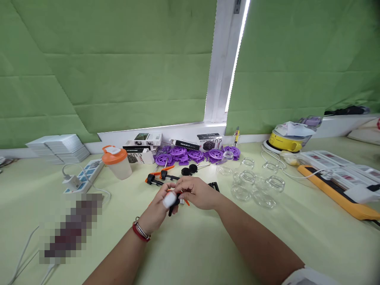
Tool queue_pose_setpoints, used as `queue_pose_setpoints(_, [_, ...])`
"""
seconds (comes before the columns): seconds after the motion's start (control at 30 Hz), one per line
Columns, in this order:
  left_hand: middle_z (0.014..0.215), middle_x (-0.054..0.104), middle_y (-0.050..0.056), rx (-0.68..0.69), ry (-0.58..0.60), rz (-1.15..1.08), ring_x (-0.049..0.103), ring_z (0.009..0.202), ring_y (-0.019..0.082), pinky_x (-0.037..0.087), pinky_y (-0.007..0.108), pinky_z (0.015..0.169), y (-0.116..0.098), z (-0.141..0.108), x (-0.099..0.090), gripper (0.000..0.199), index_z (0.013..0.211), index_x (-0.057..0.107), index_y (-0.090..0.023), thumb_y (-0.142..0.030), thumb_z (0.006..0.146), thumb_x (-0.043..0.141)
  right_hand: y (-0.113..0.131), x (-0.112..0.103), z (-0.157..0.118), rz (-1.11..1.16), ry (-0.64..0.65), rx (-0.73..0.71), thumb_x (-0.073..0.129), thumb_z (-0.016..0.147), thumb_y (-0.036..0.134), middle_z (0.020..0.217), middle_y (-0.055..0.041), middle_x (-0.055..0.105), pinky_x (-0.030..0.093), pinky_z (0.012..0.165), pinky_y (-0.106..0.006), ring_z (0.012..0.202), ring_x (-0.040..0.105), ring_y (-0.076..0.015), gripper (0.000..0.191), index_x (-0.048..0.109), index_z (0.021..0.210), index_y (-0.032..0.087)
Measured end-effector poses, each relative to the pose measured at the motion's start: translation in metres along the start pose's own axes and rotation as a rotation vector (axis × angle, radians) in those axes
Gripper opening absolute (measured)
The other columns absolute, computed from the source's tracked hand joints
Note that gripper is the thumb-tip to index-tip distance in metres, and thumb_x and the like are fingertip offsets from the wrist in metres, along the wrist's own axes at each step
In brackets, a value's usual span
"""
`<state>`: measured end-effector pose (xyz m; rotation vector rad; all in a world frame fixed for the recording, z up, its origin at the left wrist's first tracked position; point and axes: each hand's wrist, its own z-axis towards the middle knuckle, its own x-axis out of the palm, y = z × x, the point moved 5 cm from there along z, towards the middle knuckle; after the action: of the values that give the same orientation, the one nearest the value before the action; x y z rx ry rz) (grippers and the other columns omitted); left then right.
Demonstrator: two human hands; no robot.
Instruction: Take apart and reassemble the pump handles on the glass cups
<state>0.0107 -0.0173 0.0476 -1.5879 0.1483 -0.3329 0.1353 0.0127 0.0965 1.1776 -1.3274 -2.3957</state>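
My left hand [162, 206], with a white wrap on its thumb, closes around a small black plastic part [171, 210] with an orange piece and a bit of metal showing. The fingers of my right hand [196, 193] pinch the same part from the other side. Much of it is hidden by the fingers. Just beyond lie two similar black clamp parts [154, 180] with orange levers and metal rods. Two round black discs [187, 171] sit behind my hands. Another black piece [214, 186] lies partly behind my right wrist.
Purple wheel-like parts [194, 155] are piled at the back before cup holder boxes [209, 141]. Several clear glass jars [241, 190] stand to the right, near an orange-edged tray [338, 194]. An orange-lidded shaker cup [118, 162] and a power strip [86, 177] are left.
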Motion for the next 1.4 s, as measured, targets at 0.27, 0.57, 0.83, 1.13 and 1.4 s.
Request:
queue_pose_setpoints(0.27, [0.060,0.049,-0.002,0.068,-0.298,-0.280,0.042,0.047,0.009,0.033,0.024,0.048,-0.007,0.005,-0.024,0.026,0.092,0.054,-0.017,-0.041,0.086,0.048,-0.014,-0.003,0.000,-0.047,-0.181,-0.027,0.055,0.082,0.014,0.106,-0.0055,0.055,0.044,0.063,-0.024,0.066,0.051,-0.0085,0.027,0.064,0.107,0.020])
queue_pose_setpoints(0.57, [0.064,0.051,-0.001,0.130,-0.428,-0.387,0.047,0.049,0.011,0.037,0.024,0.049,-0.010,0.006,-0.042,0.016,0.089,0.053,-0.017,-0.032,0.083,0.050,-0.055,0.040,0.002,-0.835,0.326,-0.147,0.054,0.072,0.003,0.083,-0.0043,0.066,0.037,0.071,-0.028,0.082,0.055,-0.0174,0.020,0.067,0.076,0.018])
queue_pose_setpoints(0.83, [0.063,0.052,0.000,0.110,-0.408,-0.393,0.048,0.049,0.012,0.037,0.025,0.047,-0.007,0.007,-0.040,0.018,0.086,0.054,-0.016,-0.034,0.082,0.051,-0.049,0.054,0.002,-1.002,0.368,-0.307,0.053,0.082,0.008,0.075,-0.0062,0.064,0.036,0.069,-0.030,0.083,0.053,-0.0189,0.015,0.061,0.070,0.015])
queue_pose_setpoints(1.13, [0.065,0.056,0.001,0.096,-0.380,-0.397,0.050,0.050,0.012,0.038,0.025,0.048,-0.001,0.009,-0.042,0.021,0.090,0.055,-0.016,-0.036,0.083,0.052,-0.039,0.069,-0.002,-1.104,0.408,-0.396,0.052,0.079,0.003,0.074,-0.0074,0.066,0.036,0.062,-0.031,0.072,0.057,-0.0191,0.018,0.063,0.071,0.014])
queue_pose_setpoints(1.4, [0.066,0.056,0.001,0.083,-0.372,-0.419,0.050,0.049,0.012,0.039,0.025,0.048,0.003,0.010,-0.045,0.021,0.089,0.055,-0.016,-0.035,0.081,0.054,-0.037,0.073,-0.007,-1.130,0.505,-0.528,0.051,0.078,0.005,0.076,-0.0108,0.067,0.036,0.058,-0.032,0.070,0.058,-0.0204,0.017,0.066,0.074,0.012])
